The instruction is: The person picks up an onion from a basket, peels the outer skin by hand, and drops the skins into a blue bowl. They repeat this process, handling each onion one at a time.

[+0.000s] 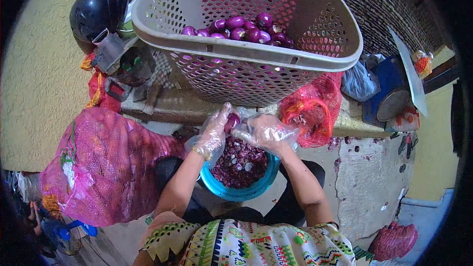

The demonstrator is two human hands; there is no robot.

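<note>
A peeled-looking red onion [231, 123] is gripped in my left hand [212, 137], which wears a clear plastic glove. My right hand [268, 130], gloved the same way, is closed right beside the onion; what its fingers hold, if anything, is hidden. Both hands are over a blue basin [238, 195] filled with purple onion skins and pale trimmings [239, 165]. Beyond them stands a large grey perforated basket [246, 51], with shiny purple onions [246, 29] heaped inside.
A bulging pink mesh sack of onions [113, 167] stands at my left. An orange-red mesh bag [310, 118] sits right of the basket. A blue container [387, 91] and plastic bag [359, 81] are farther right. Another mesh sack [394, 241] lies lower right. A black helmet [96, 12] is upper left.
</note>
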